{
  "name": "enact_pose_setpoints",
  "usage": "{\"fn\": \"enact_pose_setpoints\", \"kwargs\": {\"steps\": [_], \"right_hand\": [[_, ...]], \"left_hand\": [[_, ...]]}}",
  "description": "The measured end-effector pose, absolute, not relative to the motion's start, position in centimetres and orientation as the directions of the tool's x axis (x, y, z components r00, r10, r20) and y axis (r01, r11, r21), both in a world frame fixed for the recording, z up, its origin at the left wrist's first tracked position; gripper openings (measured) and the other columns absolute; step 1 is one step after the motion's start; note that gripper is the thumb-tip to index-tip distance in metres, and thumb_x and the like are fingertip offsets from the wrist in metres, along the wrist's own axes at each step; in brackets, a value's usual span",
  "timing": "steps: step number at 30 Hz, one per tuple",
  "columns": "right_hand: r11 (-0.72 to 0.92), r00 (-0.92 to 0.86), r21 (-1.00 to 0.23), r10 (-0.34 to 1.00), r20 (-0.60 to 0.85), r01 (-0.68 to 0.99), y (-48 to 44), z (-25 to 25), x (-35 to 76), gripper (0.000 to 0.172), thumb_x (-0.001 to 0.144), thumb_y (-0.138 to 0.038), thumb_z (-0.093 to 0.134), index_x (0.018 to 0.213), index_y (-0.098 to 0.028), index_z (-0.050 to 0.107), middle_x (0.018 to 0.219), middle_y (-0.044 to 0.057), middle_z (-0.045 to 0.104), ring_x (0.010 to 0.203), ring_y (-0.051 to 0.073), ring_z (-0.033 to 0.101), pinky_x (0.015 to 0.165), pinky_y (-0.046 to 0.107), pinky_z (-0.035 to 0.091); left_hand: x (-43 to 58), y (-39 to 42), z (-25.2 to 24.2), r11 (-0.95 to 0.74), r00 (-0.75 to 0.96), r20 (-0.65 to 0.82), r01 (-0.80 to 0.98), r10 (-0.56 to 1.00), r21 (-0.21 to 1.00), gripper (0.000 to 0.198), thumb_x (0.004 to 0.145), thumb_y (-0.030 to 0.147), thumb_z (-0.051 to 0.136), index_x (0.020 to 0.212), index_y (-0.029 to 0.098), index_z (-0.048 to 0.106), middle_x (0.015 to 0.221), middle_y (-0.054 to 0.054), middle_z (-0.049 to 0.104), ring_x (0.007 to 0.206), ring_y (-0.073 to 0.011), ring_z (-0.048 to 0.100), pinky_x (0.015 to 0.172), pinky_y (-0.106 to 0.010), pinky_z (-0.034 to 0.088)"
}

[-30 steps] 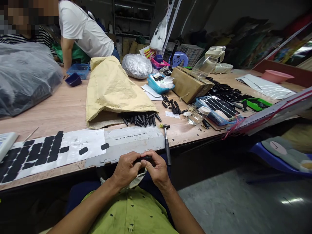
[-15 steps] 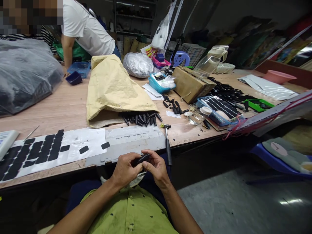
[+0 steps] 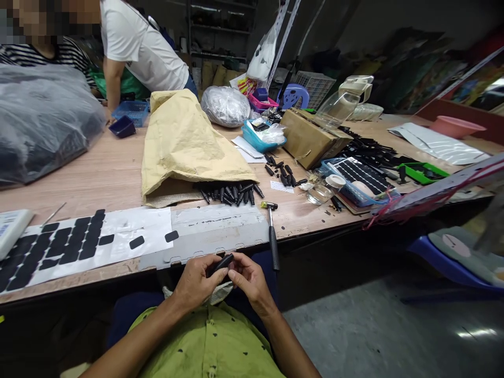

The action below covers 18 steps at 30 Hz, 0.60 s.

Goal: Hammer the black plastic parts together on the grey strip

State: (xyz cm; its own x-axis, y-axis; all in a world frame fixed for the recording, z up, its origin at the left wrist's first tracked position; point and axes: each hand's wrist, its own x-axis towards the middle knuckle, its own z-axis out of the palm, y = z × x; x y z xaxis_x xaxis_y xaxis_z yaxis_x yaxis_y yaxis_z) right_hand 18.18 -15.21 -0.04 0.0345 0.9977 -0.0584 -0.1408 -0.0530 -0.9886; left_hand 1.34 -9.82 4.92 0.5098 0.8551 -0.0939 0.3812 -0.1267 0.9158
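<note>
My left hand [image 3: 195,283] and my right hand [image 3: 248,281] meet in front of my lap, just below the table edge. Both pinch a small black plastic part [image 3: 220,262], the left gripping its near end, the right fingertips on its far end. A pile of similar black parts [image 3: 230,193] spills from a tan paper sack [image 3: 181,144] on the wooden table [image 3: 110,173]. A small hammer [image 3: 271,231] lies at the table edge just right of my hands. A white sheet [image 3: 118,231] with several black pads lies to the left.
Two other people stand at the far left of the table by a blue tray [image 3: 132,111]. A grey plastic bag [image 3: 43,123], a cardboard box [image 3: 311,137], a basket with a solar panel [image 3: 356,178] and a blue chair [image 3: 457,254] surround the spot.
The black part has come out from between my fingers and now shows tilted up toward the right. My hands have dropped slightly in the picture and stayed together.
</note>
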Motion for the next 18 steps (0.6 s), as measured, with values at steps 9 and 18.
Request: {"fn": "enact_pose_setpoints", "kwargs": {"steps": [9,18], "right_hand": [[-0.005,-0.012,-0.863,1.000,-0.013,0.505,-17.4,-3.8,19.4,0.026,0.087,-0.025,0.057,0.110,-0.019,0.066,0.081,0.002,0.058,0.064,0.013,0.053,0.060,0.025,0.045],[0.163,-0.161,-0.650,0.985,0.064,0.742,-17.3,-5.4,19.0,0.025,0.084,-0.015,0.054,0.105,-0.019,0.067,0.086,0.004,0.065,0.076,0.017,0.062,0.070,0.029,0.047]], "left_hand": [[-1.3,-10.8,1.4,-0.077,0.552,-0.399,0.650,0.732,0.756,0.024,0.089,0.036,0.049,0.090,0.019,0.065,0.070,-0.001,0.068,0.066,-0.0184,0.061,0.060,-0.026,0.039],[-1.7,-10.5,-4.8,-0.137,0.388,-0.512,0.877,0.766,0.460,0.035,0.087,0.025,0.052,0.119,0.019,0.065,0.117,-0.014,0.071,0.111,-0.0289,0.065,0.089,-0.036,0.047]]}}
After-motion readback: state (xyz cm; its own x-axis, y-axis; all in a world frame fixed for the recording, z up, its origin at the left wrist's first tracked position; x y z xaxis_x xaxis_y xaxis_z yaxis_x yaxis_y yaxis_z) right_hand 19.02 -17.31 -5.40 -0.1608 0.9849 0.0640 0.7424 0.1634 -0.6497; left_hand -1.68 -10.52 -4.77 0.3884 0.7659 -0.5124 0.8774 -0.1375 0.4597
